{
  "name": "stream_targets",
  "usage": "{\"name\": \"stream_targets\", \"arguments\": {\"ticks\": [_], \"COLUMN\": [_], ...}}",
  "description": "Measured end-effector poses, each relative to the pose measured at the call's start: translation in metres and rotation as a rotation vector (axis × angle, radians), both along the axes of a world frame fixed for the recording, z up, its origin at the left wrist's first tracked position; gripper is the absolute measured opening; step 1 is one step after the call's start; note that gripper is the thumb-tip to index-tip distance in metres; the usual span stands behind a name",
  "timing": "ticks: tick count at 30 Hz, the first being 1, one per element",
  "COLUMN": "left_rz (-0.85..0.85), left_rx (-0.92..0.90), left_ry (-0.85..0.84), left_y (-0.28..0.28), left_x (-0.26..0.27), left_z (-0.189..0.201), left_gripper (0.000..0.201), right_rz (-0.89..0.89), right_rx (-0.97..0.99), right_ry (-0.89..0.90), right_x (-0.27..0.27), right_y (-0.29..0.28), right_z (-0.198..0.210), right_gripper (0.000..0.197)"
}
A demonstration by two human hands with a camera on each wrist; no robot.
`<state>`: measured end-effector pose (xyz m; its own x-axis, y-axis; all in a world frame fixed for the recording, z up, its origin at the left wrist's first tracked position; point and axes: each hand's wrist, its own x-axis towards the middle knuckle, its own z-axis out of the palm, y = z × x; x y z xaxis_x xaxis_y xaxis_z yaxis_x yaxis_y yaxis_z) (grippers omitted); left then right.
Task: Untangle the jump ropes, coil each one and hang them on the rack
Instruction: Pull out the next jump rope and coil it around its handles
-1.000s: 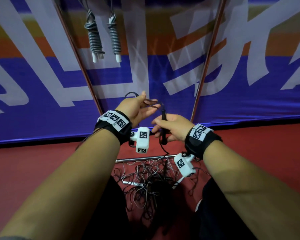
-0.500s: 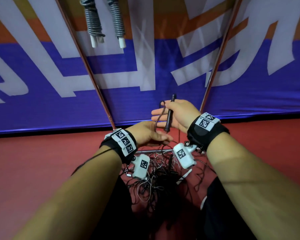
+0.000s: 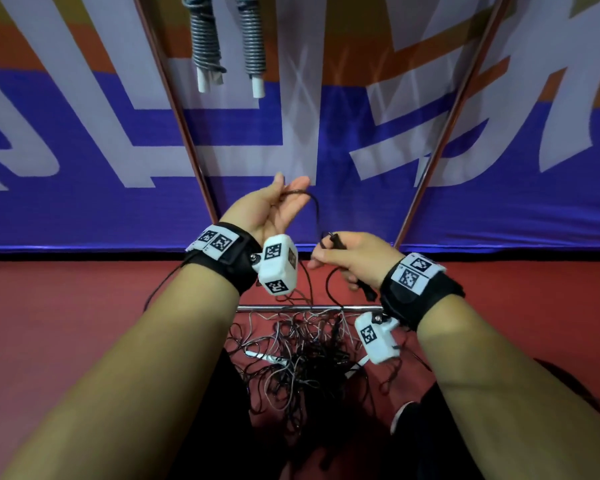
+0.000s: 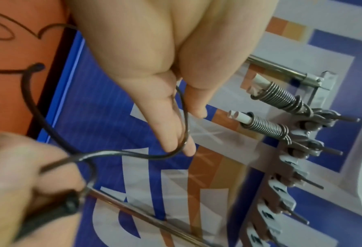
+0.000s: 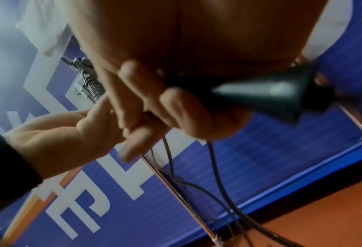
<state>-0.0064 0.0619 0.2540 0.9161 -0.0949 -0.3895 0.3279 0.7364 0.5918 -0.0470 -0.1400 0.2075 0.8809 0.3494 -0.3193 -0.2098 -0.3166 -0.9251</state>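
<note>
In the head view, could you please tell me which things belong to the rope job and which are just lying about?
Part of the job:
- black jump rope, its cord over the left hand
- black handle, gripped by the right hand
- tangled rope pile on the floor
- two coiled grey ropes, hanging already
- rack

Just there:
- blue banner
- red floor
</note>
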Motion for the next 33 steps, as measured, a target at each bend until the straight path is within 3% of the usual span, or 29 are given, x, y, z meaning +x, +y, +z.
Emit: {"name": "stream_targets", "arguments": {"ticks": [2,4,7,11,13,15,17,22,25,29,31,33], "left_rz": [-0.038,-0.157,-0.402,-0.73,-0.76,-0.733,-0.672,-0.331,-0.254,-0.071,0.018,-0.004], "left_rx": [0.1,0.314,0.609,0.842,0.961,1.09,1.055,0.662,0.476,0.283,0.189,0.2], "left_ry": [-0.032,-0.071,-0.163,-0.344,-0.374,-0.381,-0.334,-0.241,-0.184,-0.131,-0.112,-0.117], "left_y": [0.0,-0.002,-0.006,-0.019,-0.024,-0.028,-0.029,-0.019,-0.017,-0.011,-0.005,-0.001], "left_x": [-0.001,-0.006,-0.016,-0.033,-0.037,-0.037,-0.039,-0.028,-0.024,-0.014,-0.012,-0.015], "left_z": [-0.008,-0.014,-0.02,-0.03,-0.043,-0.05,-0.039,0.012,0.033,0.039,0.034,0.023], "left_gripper": [0.056,0.08,0.098,0.049,0.047,0.029,0.014,0.017,0.017,0.02,0.021,0.03], "right_rz": [-0.107,-0.199,-0.316,-0.35,-0.33,-0.327,-0.349,-0.365,-0.281,-0.104,-0.077,-0.108], "right_rx": [0.058,0.135,0.279,0.415,0.427,0.398,0.334,0.187,0.102,0.154,0.222,0.21], "right_ry": [-0.027,-0.043,-0.064,-0.032,-0.032,-0.051,-0.076,-0.072,-0.047,-0.011,-0.049,-0.139], "right_x": [0.001,0.005,0.013,0.017,0.015,0.014,0.015,0.01,-0.001,-0.011,-0.012,-0.01], "right_y": [0.004,0.005,0.006,0.006,0.005,0.003,0.001,-0.005,-0.004,-0.001,0.001,0.004], "right_z": [0.003,0.01,0.02,0.034,0.042,0.046,0.048,0.045,0.044,0.049,0.048,0.045], "right_gripper": [0.021,0.021,0.022,0.026,0.03,0.032,0.034,0.053,0.065,0.061,0.048,0.036]}}
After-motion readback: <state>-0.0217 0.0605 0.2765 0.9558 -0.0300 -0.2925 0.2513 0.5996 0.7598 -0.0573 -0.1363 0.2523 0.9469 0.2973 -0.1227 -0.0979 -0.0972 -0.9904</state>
